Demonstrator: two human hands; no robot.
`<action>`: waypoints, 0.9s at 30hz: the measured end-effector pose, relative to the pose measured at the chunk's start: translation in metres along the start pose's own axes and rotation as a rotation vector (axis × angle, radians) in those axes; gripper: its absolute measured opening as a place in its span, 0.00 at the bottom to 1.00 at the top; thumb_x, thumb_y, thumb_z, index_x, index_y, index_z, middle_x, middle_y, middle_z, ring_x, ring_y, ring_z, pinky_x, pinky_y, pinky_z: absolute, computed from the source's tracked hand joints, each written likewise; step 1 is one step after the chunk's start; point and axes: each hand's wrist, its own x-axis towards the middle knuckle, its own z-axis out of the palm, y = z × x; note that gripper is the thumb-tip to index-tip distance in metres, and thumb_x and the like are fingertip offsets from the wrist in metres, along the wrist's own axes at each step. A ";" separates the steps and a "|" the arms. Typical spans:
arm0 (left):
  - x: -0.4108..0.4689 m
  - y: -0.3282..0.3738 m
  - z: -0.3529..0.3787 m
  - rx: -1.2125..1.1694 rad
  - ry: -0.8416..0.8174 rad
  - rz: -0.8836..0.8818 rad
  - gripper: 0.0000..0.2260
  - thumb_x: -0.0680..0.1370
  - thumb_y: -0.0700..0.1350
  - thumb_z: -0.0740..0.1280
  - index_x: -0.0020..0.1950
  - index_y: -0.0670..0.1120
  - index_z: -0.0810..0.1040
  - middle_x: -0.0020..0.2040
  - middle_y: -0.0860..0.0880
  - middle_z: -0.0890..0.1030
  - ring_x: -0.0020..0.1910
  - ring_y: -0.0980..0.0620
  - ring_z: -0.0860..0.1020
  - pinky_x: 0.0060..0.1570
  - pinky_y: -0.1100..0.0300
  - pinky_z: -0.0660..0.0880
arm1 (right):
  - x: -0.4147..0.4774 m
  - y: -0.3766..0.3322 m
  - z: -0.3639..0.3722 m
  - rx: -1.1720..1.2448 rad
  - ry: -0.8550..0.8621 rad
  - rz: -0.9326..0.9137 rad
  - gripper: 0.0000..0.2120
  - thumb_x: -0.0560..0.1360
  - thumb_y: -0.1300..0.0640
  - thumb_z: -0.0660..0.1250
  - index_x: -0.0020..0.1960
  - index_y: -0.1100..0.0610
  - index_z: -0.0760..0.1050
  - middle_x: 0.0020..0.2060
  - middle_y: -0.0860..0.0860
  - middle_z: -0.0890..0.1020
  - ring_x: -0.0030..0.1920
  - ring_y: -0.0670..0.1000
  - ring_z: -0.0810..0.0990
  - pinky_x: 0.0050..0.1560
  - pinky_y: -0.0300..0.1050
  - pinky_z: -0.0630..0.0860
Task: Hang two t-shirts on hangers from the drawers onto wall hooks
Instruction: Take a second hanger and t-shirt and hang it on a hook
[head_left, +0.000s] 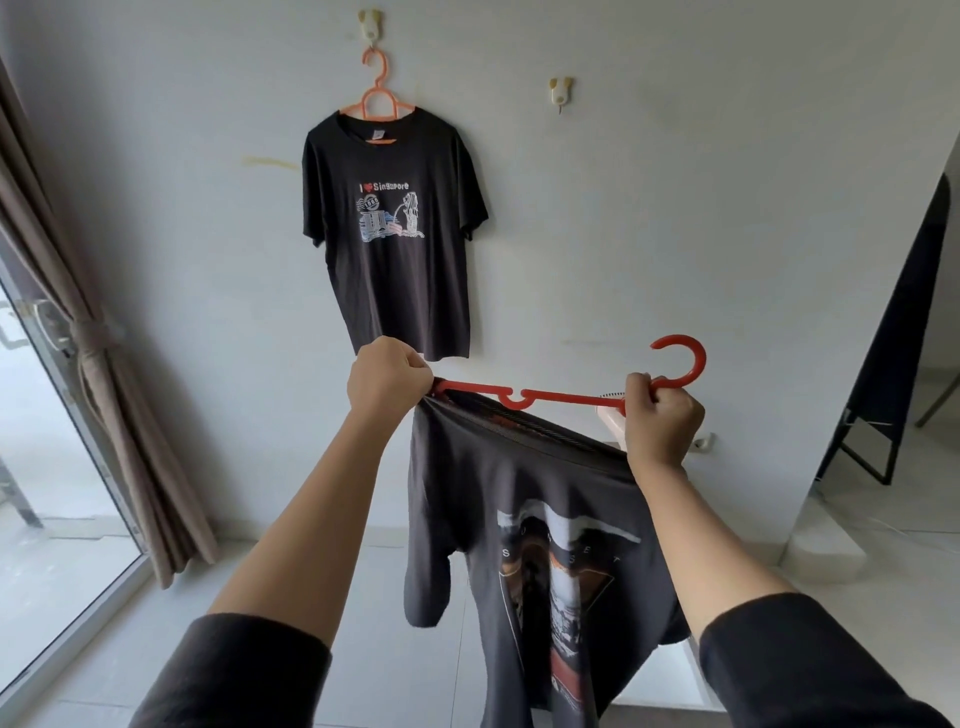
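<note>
A black "I love Singapore" t-shirt hangs on an orange hanger from the left wall hook. The right wall hook is bare. In front of me a red hanger lies sideways, its hook pointing right. A dark printed t-shirt droops from it, collar along the bar. My left hand pinches the shirt's shoulder and the hanger's left end. My right hand grips the hanger's neck just below its hook.
A brown tied curtain and a glass door stand at the left. A dark leaning frame is at the right by the wall corner. A white object shows behind the hanger. The floor is pale tile.
</note>
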 end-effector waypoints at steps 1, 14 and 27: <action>0.000 0.000 0.000 -0.003 -0.011 0.001 0.09 0.65 0.35 0.63 0.37 0.39 0.83 0.36 0.48 0.82 0.38 0.43 0.81 0.39 0.52 0.80 | 0.001 0.001 -0.001 -0.020 0.000 -0.002 0.19 0.71 0.62 0.61 0.22 0.60 0.63 0.16 0.47 0.63 0.17 0.47 0.64 0.21 0.31 0.56; -0.008 0.031 0.007 -0.141 -0.006 0.165 0.09 0.66 0.34 0.66 0.38 0.43 0.85 0.31 0.53 0.79 0.39 0.50 0.80 0.40 0.59 0.78 | -0.005 -0.013 0.014 -0.131 -0.084 -0.148 0.19 0.70 0.61 0.62 0.21 0.60 0.64 0.16 0.53 0.65 0.18 0.50 0.60 0.24 0.37 0.56; -0.023 0.011 0.047 0.043 -0.451 0.295 0.20 0.70 0.66 0.63 0.54 0.56 0.78 0.55 0.58 0.80 0.59 0.55 0.76 0.64 0.46 0.67 | 0.015 -0.019 0.005 -0.212 -0.094 0.163 0.20 0.74 0.57 0.63 0.24 0.58 0.66 0.19 0.50 0.68 0.21 0.48 0.65 0.27 0.36 0.62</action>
